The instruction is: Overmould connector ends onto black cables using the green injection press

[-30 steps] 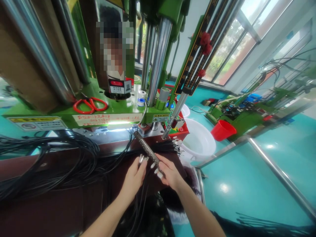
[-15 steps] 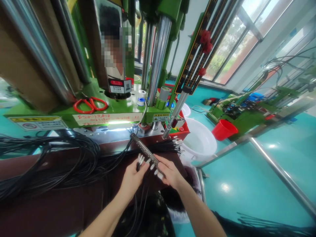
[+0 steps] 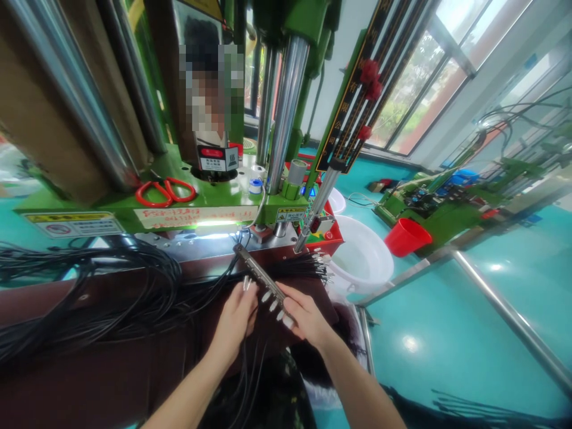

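My right hand (image 3: 305, 314) grips the lower end of a long dark metal mould bar (image 3: 261, 275), which slants up and left toward the machine. Several white connectors (image 3: 273, 305) stick out along the bar's near side. My left hand (image 3: 239, 313) is closed around a few black cables, whose silvery ends (image 3: 246, 282) poke out above the fingers, just left of the bar. Thin black cables (image 3: 245, 375) hang down below the left hand. The far tip of the bar lies close to the machine's metal bed (image 3: 187, 243).
A green press (image 3: 214, 205) stands ahead, with red-handled scissors (image 3: 165, 192) on its ledge. Black cable bundles (image 3: 134, 286) spread across the brown table (image 3: 89, 381); more cable ends (image 3: 319, 265) lie right. A white tub (image 3: 366, 250) and red bucket (image 3: 407, 236) stand on the floor.
My left hand has moved slightly left, away from the mould bar, with its cable ends. The right hand still holds the bar in about the same place.
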Tool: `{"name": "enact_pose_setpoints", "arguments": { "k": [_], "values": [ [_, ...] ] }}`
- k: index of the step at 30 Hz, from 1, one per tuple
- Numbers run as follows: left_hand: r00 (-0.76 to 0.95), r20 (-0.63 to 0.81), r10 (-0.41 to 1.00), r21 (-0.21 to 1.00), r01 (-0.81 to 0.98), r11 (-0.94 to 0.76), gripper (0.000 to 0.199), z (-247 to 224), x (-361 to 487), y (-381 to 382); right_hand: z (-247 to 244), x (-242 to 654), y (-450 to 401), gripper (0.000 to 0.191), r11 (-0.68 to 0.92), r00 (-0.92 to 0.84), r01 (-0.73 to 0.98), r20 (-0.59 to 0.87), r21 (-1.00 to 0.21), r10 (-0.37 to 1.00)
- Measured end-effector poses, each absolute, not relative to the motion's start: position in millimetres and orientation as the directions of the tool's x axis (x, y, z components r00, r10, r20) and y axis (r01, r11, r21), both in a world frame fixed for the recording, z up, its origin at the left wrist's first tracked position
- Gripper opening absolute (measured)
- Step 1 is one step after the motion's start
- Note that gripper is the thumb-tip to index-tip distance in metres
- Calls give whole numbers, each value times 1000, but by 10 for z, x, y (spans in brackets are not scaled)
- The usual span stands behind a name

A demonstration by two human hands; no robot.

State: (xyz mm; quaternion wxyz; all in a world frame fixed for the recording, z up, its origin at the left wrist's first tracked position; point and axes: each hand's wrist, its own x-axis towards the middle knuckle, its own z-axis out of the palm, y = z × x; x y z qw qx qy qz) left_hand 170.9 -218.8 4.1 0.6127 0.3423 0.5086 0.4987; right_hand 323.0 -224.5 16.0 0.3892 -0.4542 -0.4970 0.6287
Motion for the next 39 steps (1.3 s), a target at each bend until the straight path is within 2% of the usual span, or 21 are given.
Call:
{"name": "enact_pose_setpoints", "arguments": {
  "k": [3, 7, 14, 16, 21, 23, 27, 30, 33, 39],
  "values": [
    [-51, -301, 952, 922, -270, 277, 30, 42, 1684, -2164, 171, 3240, -2233, 45, -234, -276, -63, -209, -970, 938],
    [-47, -250, 967, 949, -209, 236, 29, -30, 1646, -2164, 150, 3262, -2213, 45, -281, -306, -50, -253, -958, 918],
    [-46, -265, 963, 935, -257, 245, 31, -42, 1618, -2157, 172, 3289, -2198, 45, -253, -341, 37, -250, -967, 906],
    [-35, -274, 961, 927, -277, 254, 32, -47, 1611, -2147, 173, 3289, -2201, 46, -224, -349, 84, -239, -971, 906],
    [-48, -269, 962, 924, -293, 244, 31, -94, 1611, -2144, 102, 3275, -2220, 44, -25, -364, 207, -101, -978, 926],
    [-42, -274, 961, 924, -291, 250, 32, -84, 1610, -2148, 71, 3271, -2223, 43, -57, -371, 161, -114, -985, 922],
    [-88, -281, 956, 923, -298, 244, 37, 19, 1534, -2144, 63, 3278, -2214, 45, -246, -343, -4, -230, -969, 910],
    [66, -338, 939, 852, -401, 335, 42, 107, 1443, -2137, 89, 3296, -2204, 48, -289, -312, -16, -270, -957, 911],
    [247, -395, 885, 790, -401, 464, 46, 142, 1416, -2133, 120, 3303, -2202, 49, -281, -318, 6, -268, -960, 909],
    [242, -362, 900, 864, -276, 421, 48, 83, 1489, -2107, 167, 3274, -2221, 49, -293, -341, 14, -280, -956, 897]
  ]
}}
